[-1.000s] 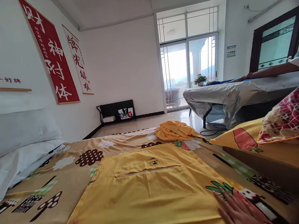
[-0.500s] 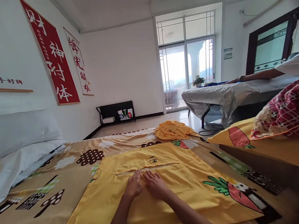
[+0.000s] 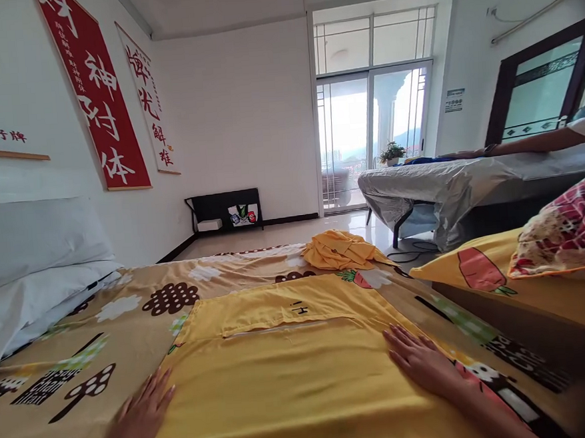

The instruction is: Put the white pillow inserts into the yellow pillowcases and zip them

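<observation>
A yellow pillowcase (image 3: 283,373) with carrot prints and the letters "Hi" lies spread on the patterned bed sheet (image 3: 125,341). A long slit (image 3: 285,327) crosses its upper part. At the left edge of the pillowcase, my left hand (image 3: 143,413) rests flat with fingers stretched out, holding nothing. My right hand (image 3: 420,360) lies flat across the right side, fingers extended, covering much of one carrot print. Soft creases run across the fabric between the two hands.
A crumpled yellow cloth (image 3: 343,249) lies at the bed's far edge. White pillows (image 3: 38,243) are on the left; yellow fabric (image 3: 456,261) and a red patterned cushion (image 3: 563,227) are on the right. Another person's arm (image 3: 532,143) rests on a plastic-covered table (image 3: 420,178).
Both hands have moved apart from beside the slit, the left to the pillowcase's left edge and the right to its right side. The slit now looks narrower.
</observation>
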The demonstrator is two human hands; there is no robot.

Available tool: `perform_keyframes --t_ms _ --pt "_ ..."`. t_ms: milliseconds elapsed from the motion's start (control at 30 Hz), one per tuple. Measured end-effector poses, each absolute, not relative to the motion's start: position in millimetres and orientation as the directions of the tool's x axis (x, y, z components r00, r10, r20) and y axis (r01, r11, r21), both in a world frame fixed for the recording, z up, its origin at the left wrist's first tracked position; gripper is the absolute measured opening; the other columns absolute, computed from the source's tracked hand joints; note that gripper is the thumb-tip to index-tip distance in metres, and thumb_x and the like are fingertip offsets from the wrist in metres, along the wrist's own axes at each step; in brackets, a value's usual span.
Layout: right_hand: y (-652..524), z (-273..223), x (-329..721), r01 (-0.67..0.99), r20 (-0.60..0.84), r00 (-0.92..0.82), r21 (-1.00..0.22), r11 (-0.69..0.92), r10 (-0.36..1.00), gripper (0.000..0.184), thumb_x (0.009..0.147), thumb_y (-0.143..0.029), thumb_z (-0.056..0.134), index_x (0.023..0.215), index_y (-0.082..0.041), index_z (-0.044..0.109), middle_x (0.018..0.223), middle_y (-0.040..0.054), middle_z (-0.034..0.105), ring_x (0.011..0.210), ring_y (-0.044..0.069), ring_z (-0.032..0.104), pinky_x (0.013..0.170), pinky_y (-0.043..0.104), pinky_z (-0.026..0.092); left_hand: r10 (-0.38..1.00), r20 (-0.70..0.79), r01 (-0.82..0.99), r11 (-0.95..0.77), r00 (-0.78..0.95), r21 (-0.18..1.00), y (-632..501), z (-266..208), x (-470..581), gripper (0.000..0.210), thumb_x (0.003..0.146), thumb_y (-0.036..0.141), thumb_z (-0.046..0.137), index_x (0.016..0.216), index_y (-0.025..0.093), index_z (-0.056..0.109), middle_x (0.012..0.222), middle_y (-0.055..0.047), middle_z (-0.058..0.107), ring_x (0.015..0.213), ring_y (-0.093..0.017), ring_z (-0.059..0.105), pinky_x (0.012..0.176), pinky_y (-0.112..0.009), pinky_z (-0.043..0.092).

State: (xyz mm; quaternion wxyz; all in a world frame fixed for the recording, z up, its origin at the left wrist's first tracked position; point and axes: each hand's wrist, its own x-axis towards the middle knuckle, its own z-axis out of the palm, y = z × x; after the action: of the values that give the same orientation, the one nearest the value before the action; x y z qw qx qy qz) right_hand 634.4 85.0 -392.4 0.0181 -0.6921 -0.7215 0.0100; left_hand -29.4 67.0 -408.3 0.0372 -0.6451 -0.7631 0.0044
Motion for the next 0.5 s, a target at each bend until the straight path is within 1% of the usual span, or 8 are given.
perform_keyframes --t_ms 167,233,333,400,500 --pt "81.4 -399.2 631.1 0.998 0.048 -0.014 -0.061 0.017 0.999 0.061 0.090 -0.047 0.028 0.145 -0.022 0.037 0.153 0.0037 0.025 0.143 0.022 0.021 0.114 0.047 0.020 0.981 0.000 0.970 0.192 -0.194 -0.149 52.0 -399.9 -18.1 0.056 0.092 0.036 0.028 0.147 0.026 0.029 0.155 0.001 0.023 0.143 -0.016 0.023 0.113 -0.038 0.025" --pt "73.5 -404.8 636.1 0.997 0.072 0.003 -0.078 0.003 0.997 0.060 0.089 -0.049 0.030 0.143 -0.024 0.041 0.152 0.0035 0.027 0.142 0.023 0.023 0.114 0.048 0.021 0.983 0.011 0.965 0.180 -0.182 -0.190 43.0 -401.4 -19.4 0.055 0.092 0.035 0.028 0.146 0.026 0.030 0.154 0.002 0.025 0.142 -0.015 0.024 0.114 -0.035 0.024" --pt "55.2 -414.0 647.4 0.996 0.143 -0.028 -0.076 0.039 0.989 0.059 0.089 -0.052 0.033 0.141 -0.027 0.044 0.150 0.0036 0.032 0.140 0.024 0.028 0.112 0.050 0.024 0.989 0.025 0.964 0.149 -0.147 -0.220 26.8 -404.9 -23.4 0.054 0.092 0.035 0.028 0.145 0.028 0.033 0.153 0.004 0.028 0.142 -0.014 0.026 0.115 -0.034 0.022" --pt "45.2 -419.5 653.0 0.997 0.187 -0.043 -0.060 0.055 0.981 0.058 0.088 -0.054 0.034 0.139 -0.029 0.047 0.149 0.0040 0.035 0.139 0.026 0.031 0.111 0.051 0.027 0.984 -0.001 0.956 0.170 -0.176 -0.239 17.1 -402.4 -20.6 0.053 0.093 0.034 0.025 0.145 0.031 0.031 0.154 0.006 0.025 0.143 -0.016 0.023 0.115 -0.038 0.023" --pt "43.8 -422.9 647.3 0.996 0.275 -0.032 -0.074 0.054 0.961 0.054 0.085 -0.050 0.039 0.129 -0.027 0.058 0.143 0.0083 0.046 0.133 0.031 0.040 0.106 0.055 0.033 0.949 -0.049 0.914 0.286 -0.312 -0.288 10.2 -387.0 -0.3 0.053 0.094 0.033 0.020 0.146 0.032 0.025 0.155 0.005 0.019 0.145 -0.022 0.015 0.112 -0.053 0.021"
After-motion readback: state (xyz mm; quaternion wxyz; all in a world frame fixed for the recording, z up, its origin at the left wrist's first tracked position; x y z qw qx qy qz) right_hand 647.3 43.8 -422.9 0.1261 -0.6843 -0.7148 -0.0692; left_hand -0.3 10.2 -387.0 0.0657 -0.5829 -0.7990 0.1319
